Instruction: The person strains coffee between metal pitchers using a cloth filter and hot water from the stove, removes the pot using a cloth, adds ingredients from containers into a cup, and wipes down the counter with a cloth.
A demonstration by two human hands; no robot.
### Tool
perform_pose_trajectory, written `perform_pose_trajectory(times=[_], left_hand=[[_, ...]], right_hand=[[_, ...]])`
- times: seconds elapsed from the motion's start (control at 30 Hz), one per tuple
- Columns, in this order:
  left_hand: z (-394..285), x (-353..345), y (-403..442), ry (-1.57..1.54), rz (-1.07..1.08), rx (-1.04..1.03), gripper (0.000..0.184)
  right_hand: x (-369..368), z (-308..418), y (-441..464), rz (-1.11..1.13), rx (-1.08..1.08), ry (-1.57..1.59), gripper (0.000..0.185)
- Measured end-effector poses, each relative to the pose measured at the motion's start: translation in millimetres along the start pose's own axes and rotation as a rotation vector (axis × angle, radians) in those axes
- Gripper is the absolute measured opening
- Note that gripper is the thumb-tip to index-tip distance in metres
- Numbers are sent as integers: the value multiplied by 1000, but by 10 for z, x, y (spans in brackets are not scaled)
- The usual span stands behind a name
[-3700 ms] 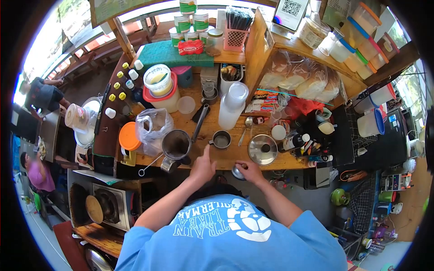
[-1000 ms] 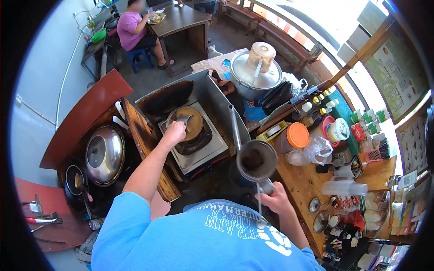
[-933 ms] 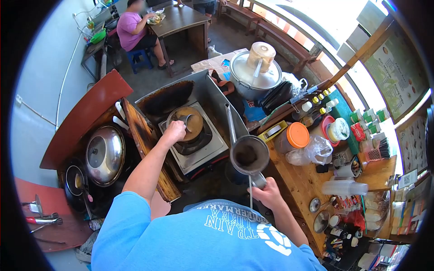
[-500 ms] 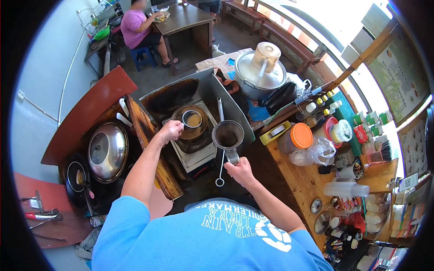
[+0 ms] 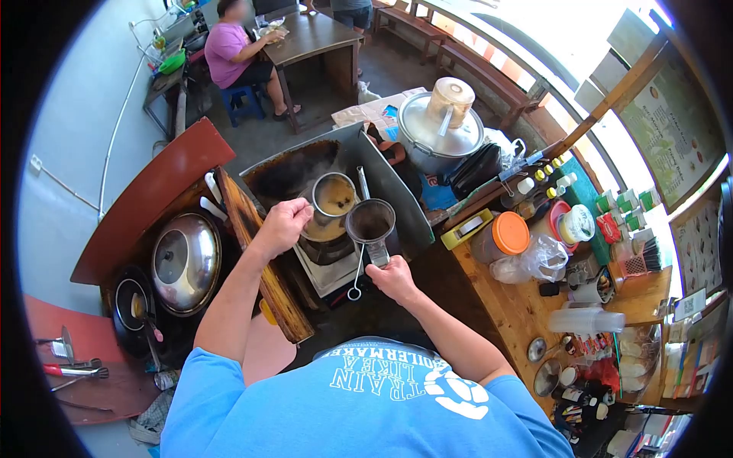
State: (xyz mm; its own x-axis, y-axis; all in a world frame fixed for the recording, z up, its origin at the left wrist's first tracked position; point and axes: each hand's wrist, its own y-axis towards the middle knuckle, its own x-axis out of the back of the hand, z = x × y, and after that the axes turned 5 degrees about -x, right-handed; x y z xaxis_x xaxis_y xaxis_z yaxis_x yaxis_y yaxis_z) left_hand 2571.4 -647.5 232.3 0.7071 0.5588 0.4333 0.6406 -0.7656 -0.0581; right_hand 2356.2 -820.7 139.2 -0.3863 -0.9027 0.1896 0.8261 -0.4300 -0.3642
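Note:
My left hand (image 5: 287,226) is closed on a round metal cup (image 5: 335,194) with brown liquid and dark bits in it; the handle is hidden by my fingers. The cup is above a pan (image 5: 327,230) on the stove, with faint steam around it. My right hand (image 5: 392,279) grips the clear handle of a vessel (image 5: 377,251) with a round, dark-meshed strainer (image 5: 370,221) at its top. The strainer's long handle points away from me. A thin rod with a ring end (image 5: 354,293) hangs beside it. The two rims are close together.
Metal splash guards (image 5: 355,149) surround the stove, and a scorched wooden board (image 5: 263,267) borders its left side. A lidded wok (image 5: 185,263) stands at left. Beyond the stove is a large lidded pot (image 5: 440,130). Jars and bags crowd the wooden counter (image 5: 500,324). A person sits at a table (image 5: 321,34).
My left hand has raised the metal cup from the pan and brought it right, towards the strainer. My right hand has shifted slightly left with the strainer and vessel.

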Motion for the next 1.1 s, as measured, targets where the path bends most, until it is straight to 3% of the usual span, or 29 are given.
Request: perform_pose_trajectory(times=[0.17,0.33,0.53,0.83,0.97,1.03,1.1], left_hand=[[-276,-235,-66,356,-218,-377,18],[-313,-407,-121,544,-225,-403,10],[-265,-545,-184,705,-218,-538,6],[-311,-601,-241,871,-170,-737,12],[-290,-543,-203,638,-194,-604,7],[-165,-500,-104,548,-303,-486,6],[147,-440,-12,665,-261,-387,13]], right_hand=[[-38,80,18,1,-35,-9,26],[-48,68,20,-39,76,-108,27],[-11,181,-78,-33,58,-74,27],[-6,114,-95,-21,45,-8,26],[-23,-55,-16,-13,50,-15,27],[-26,-99,-23,-25,39,-6,27],[-28,-155,-41,-28,45,20,27]])
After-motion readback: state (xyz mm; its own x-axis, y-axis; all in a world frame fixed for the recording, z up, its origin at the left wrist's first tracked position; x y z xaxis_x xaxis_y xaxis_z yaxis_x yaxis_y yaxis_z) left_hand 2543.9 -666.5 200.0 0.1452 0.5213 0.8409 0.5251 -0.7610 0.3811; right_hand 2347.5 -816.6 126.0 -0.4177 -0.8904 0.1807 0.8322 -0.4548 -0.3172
